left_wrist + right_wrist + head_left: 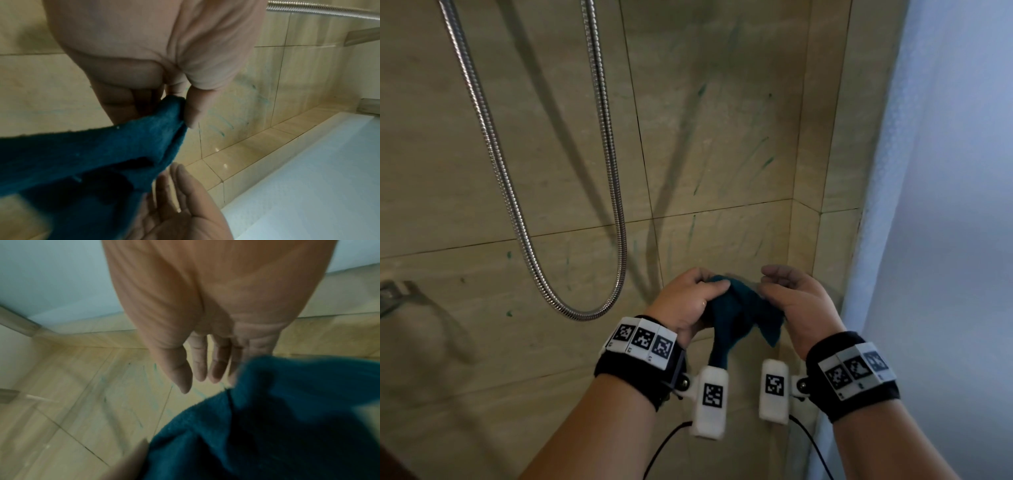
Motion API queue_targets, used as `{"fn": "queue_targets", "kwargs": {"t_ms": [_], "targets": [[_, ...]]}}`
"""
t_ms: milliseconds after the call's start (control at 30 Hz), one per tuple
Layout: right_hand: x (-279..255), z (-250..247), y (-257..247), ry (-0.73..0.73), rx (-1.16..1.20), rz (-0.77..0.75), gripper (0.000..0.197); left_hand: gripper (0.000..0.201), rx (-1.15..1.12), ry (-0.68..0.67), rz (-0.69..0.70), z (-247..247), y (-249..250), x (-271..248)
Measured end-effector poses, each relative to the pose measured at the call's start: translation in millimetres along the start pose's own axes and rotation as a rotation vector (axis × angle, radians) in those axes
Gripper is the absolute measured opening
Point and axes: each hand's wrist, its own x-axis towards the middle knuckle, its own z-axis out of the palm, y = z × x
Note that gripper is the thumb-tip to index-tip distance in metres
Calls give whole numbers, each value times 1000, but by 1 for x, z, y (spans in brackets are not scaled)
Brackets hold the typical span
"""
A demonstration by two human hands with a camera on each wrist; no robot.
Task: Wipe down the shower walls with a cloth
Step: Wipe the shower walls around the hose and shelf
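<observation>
A dark teal cloth point(739, 315) hangs bunched between my two hands, low in front of the beige tiled shower wall point(722, 137). My left hand point(688, 298) pinches the cloth's upper edge between thumb and fingers; the left wrist view shows this pinch point(180, 104) on the cloth point(82, 162). My right hand point(784, 291) is beside the cloth on its right. The right wrist view shows its fingers point(197, 369) nearly straight and holding nothing, with the cloth point(277, 418) just below. Faint teal streaks mark the tiles.
A metal shower hose point(599, 137) loops down the wall to the left of my hands. A blurred metal fitting point(400, 294) sits at the far left. The wall turns a corner point(804, 205) on the right, beside a pale frosted panel point(945, 205).
</observation>
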Motion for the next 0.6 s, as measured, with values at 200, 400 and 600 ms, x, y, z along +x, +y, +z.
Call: {"fn": "queue_targets", "kwargs": {"t_ms": [200, 400, 600], "targets": [[3, 0, 26, -34, -165, 266, 35, 22, -44, -21, 2, 0, -1, -1], [-17, 10, 17, -116, 110, 352, 37, 23, 33, -68, 22, -1, -1, -4], [-18, 7, 16, -146, 137, 341, 29, 21, 155, 3, 108, -3, -1, 0]]}}
